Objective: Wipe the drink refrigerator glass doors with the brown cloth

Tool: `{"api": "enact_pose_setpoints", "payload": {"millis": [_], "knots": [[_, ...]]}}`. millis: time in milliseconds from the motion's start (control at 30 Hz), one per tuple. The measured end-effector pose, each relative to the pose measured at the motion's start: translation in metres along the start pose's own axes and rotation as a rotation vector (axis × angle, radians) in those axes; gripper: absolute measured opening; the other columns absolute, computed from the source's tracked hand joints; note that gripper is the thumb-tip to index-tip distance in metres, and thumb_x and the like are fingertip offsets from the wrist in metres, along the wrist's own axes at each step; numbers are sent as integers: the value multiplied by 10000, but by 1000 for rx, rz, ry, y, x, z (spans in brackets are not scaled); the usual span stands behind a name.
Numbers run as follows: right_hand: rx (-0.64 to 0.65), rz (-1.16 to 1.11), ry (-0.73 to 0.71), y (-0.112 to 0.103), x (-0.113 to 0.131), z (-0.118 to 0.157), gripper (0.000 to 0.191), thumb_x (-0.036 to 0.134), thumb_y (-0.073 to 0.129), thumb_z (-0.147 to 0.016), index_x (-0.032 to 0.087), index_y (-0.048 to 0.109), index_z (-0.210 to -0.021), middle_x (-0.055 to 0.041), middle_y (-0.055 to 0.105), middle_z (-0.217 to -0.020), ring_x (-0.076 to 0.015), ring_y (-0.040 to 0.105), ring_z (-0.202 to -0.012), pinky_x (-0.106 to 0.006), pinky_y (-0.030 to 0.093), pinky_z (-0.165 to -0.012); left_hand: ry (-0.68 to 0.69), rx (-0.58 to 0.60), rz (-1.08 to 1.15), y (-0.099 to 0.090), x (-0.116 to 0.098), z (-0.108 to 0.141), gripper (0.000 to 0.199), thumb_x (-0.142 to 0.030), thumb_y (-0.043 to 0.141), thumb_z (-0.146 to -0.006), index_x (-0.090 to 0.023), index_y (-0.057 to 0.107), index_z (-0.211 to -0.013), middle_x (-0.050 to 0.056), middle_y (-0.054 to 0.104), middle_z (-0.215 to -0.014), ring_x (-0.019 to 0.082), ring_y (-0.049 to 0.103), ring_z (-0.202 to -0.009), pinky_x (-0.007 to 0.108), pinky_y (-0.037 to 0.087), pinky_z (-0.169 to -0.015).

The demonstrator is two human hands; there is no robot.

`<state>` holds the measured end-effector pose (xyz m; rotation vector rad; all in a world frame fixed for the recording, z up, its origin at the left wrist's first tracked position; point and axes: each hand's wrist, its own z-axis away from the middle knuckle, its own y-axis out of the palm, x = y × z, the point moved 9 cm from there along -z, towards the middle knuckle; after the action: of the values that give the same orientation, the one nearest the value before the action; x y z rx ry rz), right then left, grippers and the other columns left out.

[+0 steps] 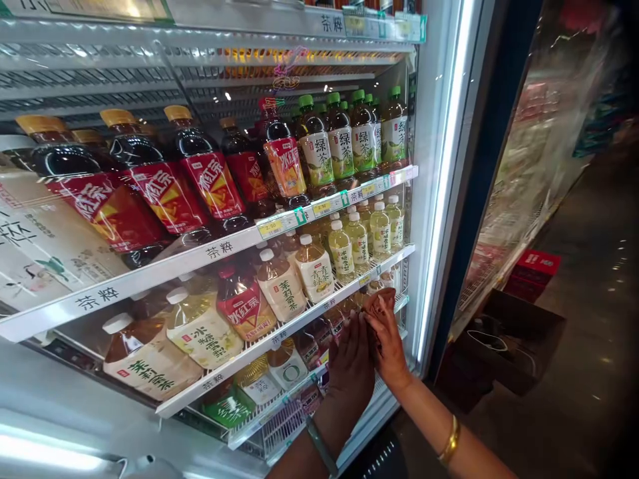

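My left hand point(352, 359), with a grey band at its wrist, is raised in front of the lower shelves of a lit drinks cooler, its fingers stretched out and nothing visible in it. Close against its right side is my right hand point(391, 346), with a gold bangle on the forearm. Its fingers are slightly bent and apart, with no object visible in them. A brownish shape at its fingertips is unclear. Pale drink bottles point(342, 249) stand above and left of the hands. Whether the hands touch a glass front cannot be made out.
Red-labelled tea bottles point(214, 183) and green-capped bottles point(342, 143) fill the upper shelf. Several larger bottles point(202, 332) stand lower left. The cooler's bright right frame point(444, 179) rises beside the hands. An open cardboard box point(529, 332) and a red box point(536, 266) lie to the right.
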<state>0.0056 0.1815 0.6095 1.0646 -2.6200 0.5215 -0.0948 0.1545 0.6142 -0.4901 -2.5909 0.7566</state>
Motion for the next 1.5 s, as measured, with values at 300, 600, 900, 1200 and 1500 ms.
{"api": "enact_pose_setpoints", "payload": {"millis": [300,600,900,1200,1500], "knots": [[23,-26,-17,-15,-49,-28,593,150,522,-967,388,535,-1510,-10,261,-1753,-296,261,-1631,-630,338,-1299,-102,-26,18,22,-17,-34,724,-206,572,-934,-94,389,-1626,99,382,-1697,221,57,-1669,437,-31,-1370],[1,-49,43,-14,-74,-17,649,193,543,-1002,370,393,-1609,-31,294,-1745,-219,273,-1627,-476,429,-1281,-76,-45,35,25,-29,-60,632,-219,527,-993,-84,430,-1603,110,452,-1659,205,67,-1666,436,-15,-1374],[-18,-101,98,-36,-101,-34,514,256,521,-1022,355,522,-1526,-24,286,-1746,-266,257,-1634,-582,308,-1333,-50,-85,48,42,-57,-83,597,-162,523,-979,-53,478,-1564,144,428,-1672,248,117,-1660,467,33,-1378],[7,-145,80,-40,-124,-70,441,295,603,-985,366,632,-1419,-13,396,-1697,-272,344,-1600,-541,388,-1303,-45,-95,111,40,-56,-104,699,-145,550,-952,-57,374,-1623,170,425,-1672,264,179,-1650,478,131,-1374],[-118,-62,151,-48,-114,-46,519,219,529,-1003,316,522,-1512,-77,334,-1723,-279,309,-1614,-581,378,-1292,-28,-184,115,48,-57,-101,686,-144,520,-973,-57,353,-1632,184,534,-1585,238,298,-1612,457,122,-1380]]}}
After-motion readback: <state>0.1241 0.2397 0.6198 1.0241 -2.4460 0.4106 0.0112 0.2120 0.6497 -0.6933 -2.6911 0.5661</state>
